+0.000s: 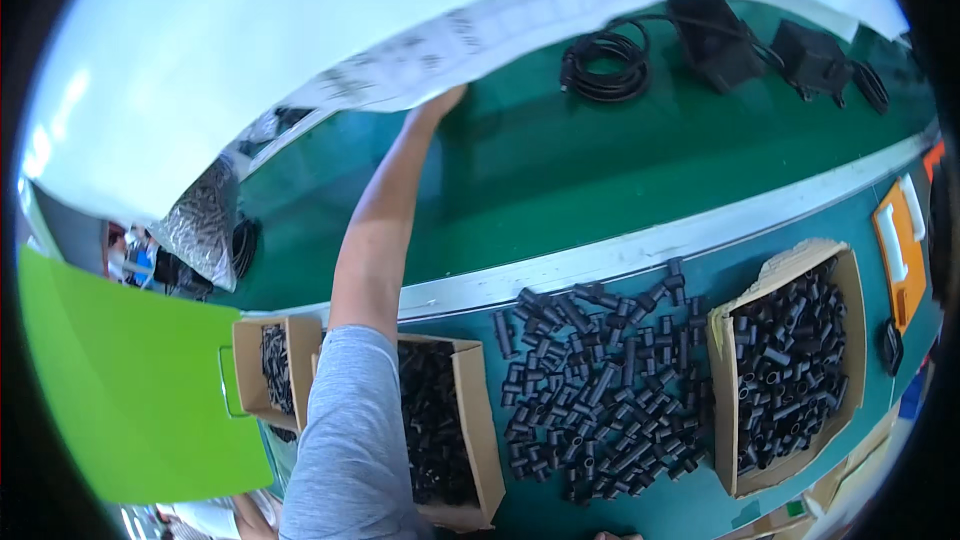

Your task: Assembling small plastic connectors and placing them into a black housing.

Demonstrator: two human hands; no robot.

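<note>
My left arm, in a grey sleeve, reaches far forward over the green belt. My left hand is at the lower edge of a large white printed sheet that hangs over the belt's far side. Its fingers are hidden by the sheet, so I cannot tell whether it grips it. My right hand is out of the picture. Below the arm, a heap of short black plastic tubes lies loose on the teal table.
Cardboard boxes of black tubes stand at the right, beneath my arm and at the left. Black power adapters and a coiled cable lie on the belt. A green board and a silver bag are at the left.
</note>
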